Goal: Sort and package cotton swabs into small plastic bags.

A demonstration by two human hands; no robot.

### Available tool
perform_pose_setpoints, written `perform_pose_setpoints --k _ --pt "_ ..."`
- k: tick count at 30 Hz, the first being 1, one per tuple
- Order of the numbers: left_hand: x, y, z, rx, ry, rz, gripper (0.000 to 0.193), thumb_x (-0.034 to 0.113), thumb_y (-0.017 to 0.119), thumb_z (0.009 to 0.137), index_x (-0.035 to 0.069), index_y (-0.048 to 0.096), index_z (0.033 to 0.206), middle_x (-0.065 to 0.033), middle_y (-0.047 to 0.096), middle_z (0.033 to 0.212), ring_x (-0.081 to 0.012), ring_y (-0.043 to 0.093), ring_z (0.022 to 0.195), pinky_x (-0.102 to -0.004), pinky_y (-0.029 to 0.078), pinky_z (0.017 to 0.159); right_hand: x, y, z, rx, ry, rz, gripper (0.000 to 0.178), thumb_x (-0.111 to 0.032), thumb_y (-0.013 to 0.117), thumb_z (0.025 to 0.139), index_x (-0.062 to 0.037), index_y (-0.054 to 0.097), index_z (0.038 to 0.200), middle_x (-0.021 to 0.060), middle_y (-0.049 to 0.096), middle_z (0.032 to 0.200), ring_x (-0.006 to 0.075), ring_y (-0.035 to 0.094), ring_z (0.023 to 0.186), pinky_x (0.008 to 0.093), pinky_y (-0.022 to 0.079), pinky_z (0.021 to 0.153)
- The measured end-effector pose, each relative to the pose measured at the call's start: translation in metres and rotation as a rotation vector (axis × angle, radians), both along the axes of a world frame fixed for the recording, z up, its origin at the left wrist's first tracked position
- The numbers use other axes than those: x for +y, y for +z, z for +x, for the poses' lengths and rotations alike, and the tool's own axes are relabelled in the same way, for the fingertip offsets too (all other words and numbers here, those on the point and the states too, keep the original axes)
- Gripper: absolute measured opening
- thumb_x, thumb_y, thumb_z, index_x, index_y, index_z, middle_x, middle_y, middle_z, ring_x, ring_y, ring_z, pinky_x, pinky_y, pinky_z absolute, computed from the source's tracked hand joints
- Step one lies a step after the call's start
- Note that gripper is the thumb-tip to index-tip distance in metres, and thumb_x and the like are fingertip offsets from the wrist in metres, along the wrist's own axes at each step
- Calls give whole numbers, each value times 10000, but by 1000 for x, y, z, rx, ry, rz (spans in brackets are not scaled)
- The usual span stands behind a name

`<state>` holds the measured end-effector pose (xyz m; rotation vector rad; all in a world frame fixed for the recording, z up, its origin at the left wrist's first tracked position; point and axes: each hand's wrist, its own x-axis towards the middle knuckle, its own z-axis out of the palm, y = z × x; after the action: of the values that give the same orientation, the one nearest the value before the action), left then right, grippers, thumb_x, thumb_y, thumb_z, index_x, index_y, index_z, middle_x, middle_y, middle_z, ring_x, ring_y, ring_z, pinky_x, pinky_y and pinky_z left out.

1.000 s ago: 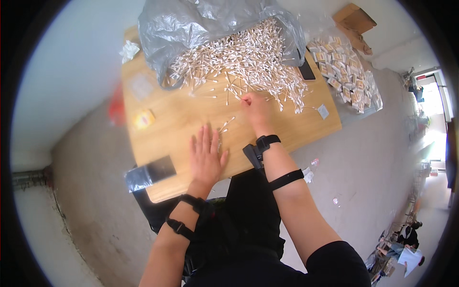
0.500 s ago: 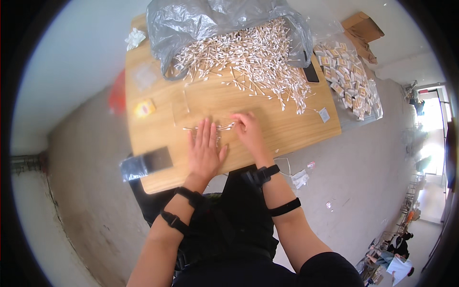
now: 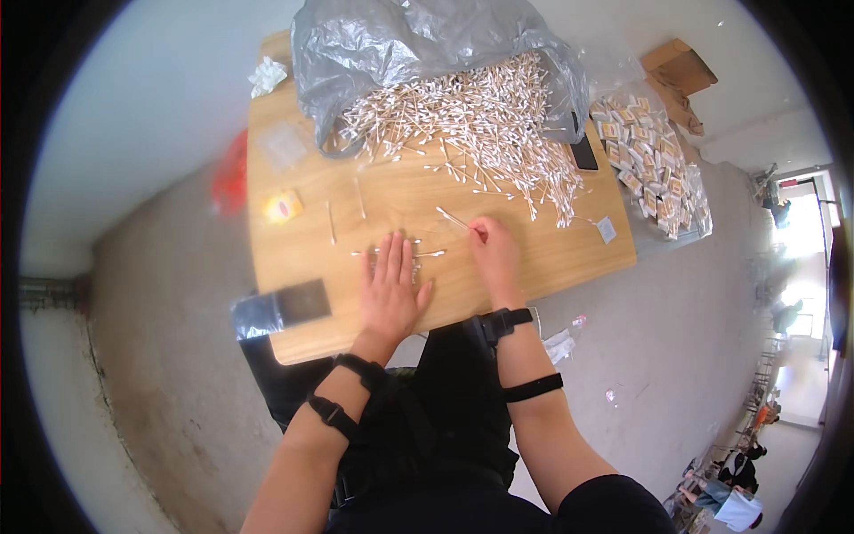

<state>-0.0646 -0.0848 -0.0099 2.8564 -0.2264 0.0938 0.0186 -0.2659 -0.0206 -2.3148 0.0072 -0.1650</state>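
Note:
My left hand (image 3: 390,289) lies flat on the wooden table, fingers stretched out. Beneath it and poking out at its sides are a few loose cotton swabs (image 3: 431,254); how many it covers is hidden. To its right, my right hand (image 3: 495,254) is closed in a pinch on a cotton swab (image 3: 452,217), whose white tip points away to the upper left. Whether more than one swab is in that pinch, I cannot tell. Beyond both hands, a big heap of cotton swabs (image 3: 480,116) spills from a grey plastic bag (image 3: 400,40).
A yellow-and-white packet (image 3: 283,206) and a dark clear-ended pouch (image 3: 302,303) lie on the left of the table (image 3: 534,262). On the right are a black phone (image 3: 584,153) and a small white packet (image 3: 606,230). Past the table's right edge, many small boxes (image 3: 649,165) are piled.
My right hand has moved right, away from my left hand, with a cotton swab in its pinch. My left hand stays flat on the swabs. The whole view has shifted slightly.

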Motion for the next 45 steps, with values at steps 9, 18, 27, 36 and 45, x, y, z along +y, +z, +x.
perform_pose_setpoints --k 9,18,27,36,45 --pt "1 -3 0 -3 12 -41 732 460 484 887 16 311 1442 -152 251 1529 -277 180 1438 -511 104 1155 74 3 24 192 358 103 239 -246 702 771 -43 642 882 126 634 873 282 604 857 405 483 731" --pt "15 -7 -10 -25 -34 4 625 520 490 842 228 452 1394 -68 419 1452 -315 241 1405 -521 77 1155 199 31 28 29 387 -428 483 -347 751 723 6 586 1008 225 569 991 362 554 993 435 450 845" --pt "6 -2 -2 7 16 -93 779 443 528 865 -33 288 1433 -180 232 1528 -313 188 1430 -512 115 1155 85 -12 94 74 554 -2 103 -105 661 746 -35 656 822 118 640 755 300 627 702 387 497 624" --pt "3 -1 1 14 7 -93 802 423 573 841 -19 278 1442 -177 212 1536 -295 176 1437 -499 117 1160 102 5 104 -23 275 20 175 -156 657 776 -111 681 943 135 664 842 290 650 774 361 510 661" --pt "7 -6 -4 -27 45 -145 758 402 582 839 24 313 1439 -200 212 1529 -353 177 1426 -522 138 1146 66 15 72 353 884 70 183 -140 679 754 -59 668 918 114 653 847 242 639 742 370 512 649"
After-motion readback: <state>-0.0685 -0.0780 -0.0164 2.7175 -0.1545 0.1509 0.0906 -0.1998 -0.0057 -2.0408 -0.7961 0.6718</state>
